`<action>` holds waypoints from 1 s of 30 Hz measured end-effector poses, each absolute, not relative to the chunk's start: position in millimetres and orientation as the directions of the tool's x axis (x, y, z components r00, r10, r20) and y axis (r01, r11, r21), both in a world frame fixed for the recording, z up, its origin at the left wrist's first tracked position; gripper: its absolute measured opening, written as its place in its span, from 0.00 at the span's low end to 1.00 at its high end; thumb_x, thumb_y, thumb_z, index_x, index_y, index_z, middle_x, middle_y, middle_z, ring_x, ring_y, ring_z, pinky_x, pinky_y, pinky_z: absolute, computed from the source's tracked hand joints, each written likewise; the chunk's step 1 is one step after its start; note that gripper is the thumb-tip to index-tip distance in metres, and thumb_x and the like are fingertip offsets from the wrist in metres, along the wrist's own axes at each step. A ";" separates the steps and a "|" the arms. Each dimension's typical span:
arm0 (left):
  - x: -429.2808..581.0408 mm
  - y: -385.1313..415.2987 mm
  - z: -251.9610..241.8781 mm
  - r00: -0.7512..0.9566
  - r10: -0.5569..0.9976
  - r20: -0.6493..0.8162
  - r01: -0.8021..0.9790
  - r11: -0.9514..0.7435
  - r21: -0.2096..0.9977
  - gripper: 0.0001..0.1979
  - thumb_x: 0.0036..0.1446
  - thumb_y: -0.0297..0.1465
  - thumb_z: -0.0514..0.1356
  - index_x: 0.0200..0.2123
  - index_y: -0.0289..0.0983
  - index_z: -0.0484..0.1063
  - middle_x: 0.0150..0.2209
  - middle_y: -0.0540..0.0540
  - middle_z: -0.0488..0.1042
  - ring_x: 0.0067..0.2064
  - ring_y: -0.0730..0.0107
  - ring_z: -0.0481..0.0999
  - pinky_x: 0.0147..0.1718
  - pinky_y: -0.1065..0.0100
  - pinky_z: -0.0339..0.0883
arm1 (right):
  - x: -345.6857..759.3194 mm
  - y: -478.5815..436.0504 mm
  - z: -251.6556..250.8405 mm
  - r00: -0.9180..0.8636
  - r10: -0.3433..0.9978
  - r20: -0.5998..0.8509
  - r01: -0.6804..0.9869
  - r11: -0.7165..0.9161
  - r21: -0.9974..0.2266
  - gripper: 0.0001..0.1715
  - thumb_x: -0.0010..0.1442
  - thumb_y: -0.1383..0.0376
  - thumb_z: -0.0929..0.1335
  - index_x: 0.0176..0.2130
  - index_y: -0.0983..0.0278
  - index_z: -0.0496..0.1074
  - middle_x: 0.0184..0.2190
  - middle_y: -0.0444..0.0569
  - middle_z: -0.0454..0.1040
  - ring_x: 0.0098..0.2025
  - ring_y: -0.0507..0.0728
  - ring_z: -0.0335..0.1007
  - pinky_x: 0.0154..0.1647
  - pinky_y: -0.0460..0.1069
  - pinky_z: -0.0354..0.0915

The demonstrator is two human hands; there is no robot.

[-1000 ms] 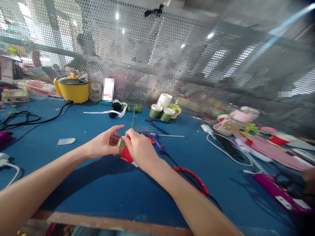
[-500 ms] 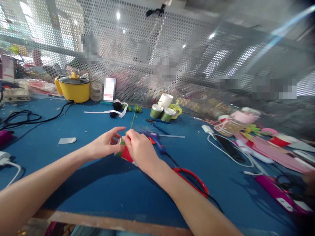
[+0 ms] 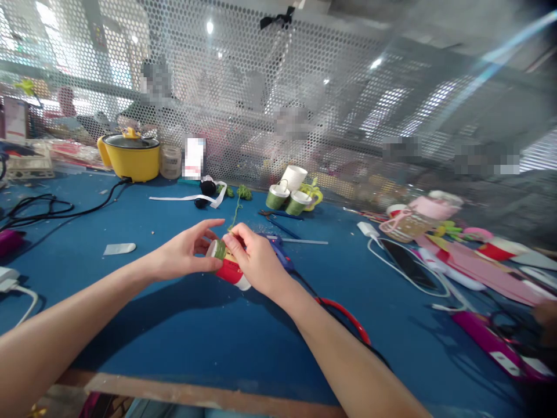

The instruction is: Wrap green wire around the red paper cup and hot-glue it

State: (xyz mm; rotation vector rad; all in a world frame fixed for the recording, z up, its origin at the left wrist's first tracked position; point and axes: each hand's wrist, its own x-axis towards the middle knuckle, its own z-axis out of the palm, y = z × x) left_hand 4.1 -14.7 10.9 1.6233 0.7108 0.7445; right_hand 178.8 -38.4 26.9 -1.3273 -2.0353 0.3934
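A red and white paper cup [image 3: 230,271] is tipped on its side just above the blue table, with green yarn [image 3: 220,249] wound around its left end. My left hand [image 3: 185,251] is closed on that wound end, thumb in front and fingers behind. At the cup's upper side, my right hand [image 3: 257,255] pinches the yarn strand; the strand runs back to a small green yarn ball [image 3: 244,192]. Partly hidden behind my right hand lies a blue glue gun [image 3: 282,255] with a glue stick [image 3: 304,241].
Green-wrapped paper cups [image 3: 277,197] and pliers [image 3: 282,215] lie toward the back. A yellow electric pot [image 3: 133,159] stands back left. On the right are a phone [image 3: 407,264], cables and a purple power strip [image 3: 487,342]. A perforated metal screen [image 3: 243,116] borders the table [image 3: 183,342].
The cup has turned and shows more of its red side and white end. My right hand has moved slightly right along it; my left hand stays near the wound end.
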 end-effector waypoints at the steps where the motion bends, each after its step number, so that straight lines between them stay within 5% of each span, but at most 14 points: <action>1: 3.8 -14.3 10.4 0.617 0.780 0.102 0.053 -0.170 0.984 0.37 0.45 0.30 0.64 0.58 0.39 0.52 0.44 0.45 0.66 0.40 0.67 0.69 0.37 0.63 0.66 | 179.0 -38.1 26.4 -0.259 0.895 0.362 0.694 0.434 -0.574 0.12 0.63 0.61 0.59 0.28 0.61 0.58 0.22 0.40 0.62 0.25 0.51 0.59 0.29 0.46 0.55; 12: 2.1 -10.9 4.4 0.649 0.749 0.135 0.042 -0.213 0.976 0.38 0.46 0.33 0.65 0.59 0.40 0.52 0.44 0.44 0.69 0.45 0.63 0.69 0.43 0.59 0.64 | 178.3 -39.0 24.9 -0.256 0.885 0.388 0.754 0.434 -0.492 0.13 0.63 0.62 0.59 0.27 0.60 0.55 0.23 0.41 0.63 0.25 0.51 0.59 0.28 0.47 0.55; 22: 10.0 -19.6 15.6 0.584 0.811 -0.021 0.120 -0.060 0.991 0.35 0.42 0.29 0.61 0.56 0.36 0.55 0.40 0.45 0.69 0.40 0.65 0.70 0.39 0.61 0.66 | 174.2 -41.7 18.0 -0.283 0.868 0.408 0.822 0.438 -0.363 0.10 0.64 0.64 0.59 0.30 0.61 0.60 0.27 0.45 0.68 0.29 0.53 0.64 0.31 0.47 0.59; 30: 9.6 -18.4 14.4 0.563 0.827 -0.013 0.161 -0.094 0.982 0.35 0.42 0.30 0.61 0.56 0.38 0.56 0.46 0.43 0.66 0.42 0.64 0.69 0.40 0.60 0.67 | 173.7 -40.1 15.1 -0.296 0.859 0.417 0.828 0.448 -0.336 0.10 0.65 0.64 0.59 0.31 0.62 0.62 0.29 0.48 0.69 0.30 0.54 0.65 0.32 0.48 0.59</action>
